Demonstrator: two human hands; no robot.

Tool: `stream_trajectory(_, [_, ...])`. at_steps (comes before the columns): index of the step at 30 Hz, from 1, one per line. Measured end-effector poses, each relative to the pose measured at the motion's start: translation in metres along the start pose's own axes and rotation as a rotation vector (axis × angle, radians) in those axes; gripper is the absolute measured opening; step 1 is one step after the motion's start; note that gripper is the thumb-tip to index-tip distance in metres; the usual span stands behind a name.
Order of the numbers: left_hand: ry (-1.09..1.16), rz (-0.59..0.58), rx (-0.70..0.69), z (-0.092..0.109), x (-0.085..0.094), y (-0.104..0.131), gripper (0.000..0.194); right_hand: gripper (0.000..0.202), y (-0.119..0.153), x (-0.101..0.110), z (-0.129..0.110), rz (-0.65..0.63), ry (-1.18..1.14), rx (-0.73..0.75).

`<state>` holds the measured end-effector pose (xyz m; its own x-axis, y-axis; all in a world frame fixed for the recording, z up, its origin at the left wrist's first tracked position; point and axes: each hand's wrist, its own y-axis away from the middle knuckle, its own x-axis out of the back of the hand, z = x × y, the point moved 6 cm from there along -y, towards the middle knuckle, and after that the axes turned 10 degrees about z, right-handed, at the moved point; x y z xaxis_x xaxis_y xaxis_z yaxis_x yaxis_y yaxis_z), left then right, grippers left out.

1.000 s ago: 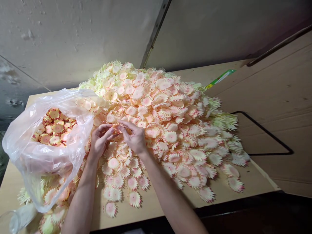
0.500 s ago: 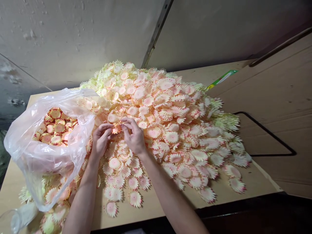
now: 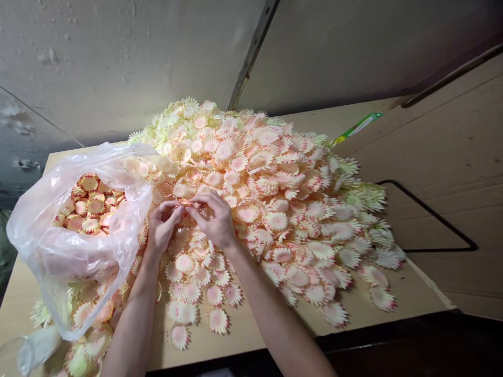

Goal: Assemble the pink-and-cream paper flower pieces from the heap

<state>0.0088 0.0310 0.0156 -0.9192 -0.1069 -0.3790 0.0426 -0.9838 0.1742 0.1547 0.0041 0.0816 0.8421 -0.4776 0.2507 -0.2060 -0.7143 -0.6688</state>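
Both hands meet over a heap of pale pink and cream flower-shaped pieces [image 3: 277, 220] with fringed, red-tipped edges. My left hand [image 3: 163, 225] pinches one side of a small orange-pink flower piece [image 3: 184, 202]. On its other side, the fingers of my right hand [image 3: 214, 217] are closed too, the thumbs nearly touching. Most of that piece is hidden behind the fingers. Just left of my left hand stands an open clear plastic bag [image 3: 129, 225], with tightly curled flower pieces [image 3: 94, 204] inside, yellowish with red tips.
The heap spreads over a light wooden table [image 3: 223, 348] against a grey wall [image 3: 157, 63]. More flower pieces [image 3: 90, 343] and a clear plastic cup [image 3: 35, 351] lie at the front left. A green packet [image 3: 357, 128], cardboard [image 3: 451, 209] and a black metal bar [image 3: 436, 214] are at the right.
My fingertips have drawn closer together around the small flower piece, which shows less now. My right hand has shifted slightly left. The heap and bag look the same.
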Motion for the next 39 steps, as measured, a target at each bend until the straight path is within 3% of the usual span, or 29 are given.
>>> stream_trajectory(6, [0.008,-0.025,0.001,0.001,-0.001,0.001,0.028,0.005,-0.001,0.000,0.004,-0.050,-0.033,-0.093])
stream_trajectory(13, [0.027,0.007,0.062,-0.003,0.000,0.000,0.026,0.007,0.000,0.002,0.009,0.005,-0.036,-0.135])
stream_trajectory(17, [0.056,-0.042,0.045,-0.002,-0.002,0.000,0.022,0.012,0.003,-0.001,0.010,-0.050,-0.064,-0.170])
stream_trajectory(24, [0.080,-0.045,0.080,0.001,-0.005,0.003,0.025,0.004,0.000,0.003,0.008,0.008,-0.014,-0.105])
stream_trajectory(32, [-0.024,-0.091,0.029,0.000,-0.004,0.002,0.028,0.007,0.000,0.006,0.003,0.041,-0.010,-0.052])
stream_trajectory(39, [-0.023,-0.055,0.046,-0.002,-0.003,0.002,0.027,0.012,0.002,0.004,0.007,0.006,0.033,-0.060])
